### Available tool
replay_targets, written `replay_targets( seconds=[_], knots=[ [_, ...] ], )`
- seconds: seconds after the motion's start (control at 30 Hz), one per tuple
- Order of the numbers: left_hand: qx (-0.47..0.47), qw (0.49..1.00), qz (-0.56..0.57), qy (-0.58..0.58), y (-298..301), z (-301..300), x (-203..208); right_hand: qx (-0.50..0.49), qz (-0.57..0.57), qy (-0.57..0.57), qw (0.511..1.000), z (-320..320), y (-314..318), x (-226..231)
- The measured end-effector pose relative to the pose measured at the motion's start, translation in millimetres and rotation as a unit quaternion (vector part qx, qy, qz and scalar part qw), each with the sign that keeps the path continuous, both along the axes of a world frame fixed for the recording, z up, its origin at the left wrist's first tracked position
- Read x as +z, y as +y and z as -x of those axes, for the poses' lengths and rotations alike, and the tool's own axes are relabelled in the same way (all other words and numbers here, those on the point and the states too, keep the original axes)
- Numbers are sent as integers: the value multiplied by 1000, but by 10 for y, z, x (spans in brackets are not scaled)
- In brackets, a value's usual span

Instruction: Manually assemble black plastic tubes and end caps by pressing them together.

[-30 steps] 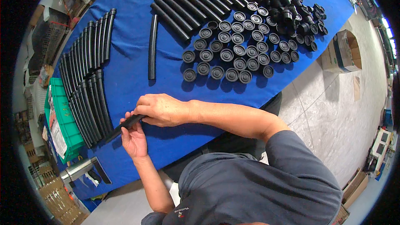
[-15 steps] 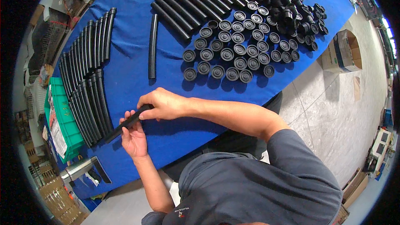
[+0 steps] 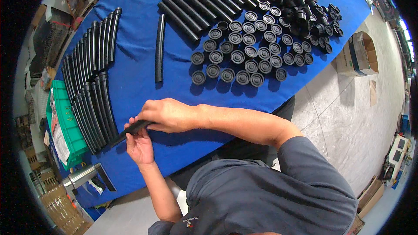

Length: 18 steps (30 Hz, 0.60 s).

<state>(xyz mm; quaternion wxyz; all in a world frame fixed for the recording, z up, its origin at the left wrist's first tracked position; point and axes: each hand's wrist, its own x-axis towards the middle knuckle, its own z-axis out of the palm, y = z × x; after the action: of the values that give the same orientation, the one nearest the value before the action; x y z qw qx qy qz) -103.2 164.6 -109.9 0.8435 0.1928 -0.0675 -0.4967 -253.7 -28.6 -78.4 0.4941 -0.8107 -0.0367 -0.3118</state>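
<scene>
In the lower left of the frame, the black tube (image 3: 136, 127) lay gripped in the left hand (image 3: 140, 148). The right hand (image 3: 168, 115), clamped on its upper end, had shifted leftward; the tube apparently remained in work.

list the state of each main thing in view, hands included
left hand: palm up, fingers and thumb around a tube
right hand: closed over the tube's right end
held black tube: slanted, right end hidden
lone black tube: lying apart on the cloth
round black caps: many lying separately, others heaped
blue cloth: spread out, creased
cardboard box: open, on the floor
</scene>
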Motion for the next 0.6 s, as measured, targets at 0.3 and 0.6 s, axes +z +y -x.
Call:
replay_targets(
  seconds=[0.3,0.6],
  knots=[
    [1,1000,-13,-3,-35,10,5,-39,81,-100,991,-33,-53,-62],
    [-4,1000,9,30,-22,8,8,-50,115,-42,991,-8,-15,-25]
  ],
)
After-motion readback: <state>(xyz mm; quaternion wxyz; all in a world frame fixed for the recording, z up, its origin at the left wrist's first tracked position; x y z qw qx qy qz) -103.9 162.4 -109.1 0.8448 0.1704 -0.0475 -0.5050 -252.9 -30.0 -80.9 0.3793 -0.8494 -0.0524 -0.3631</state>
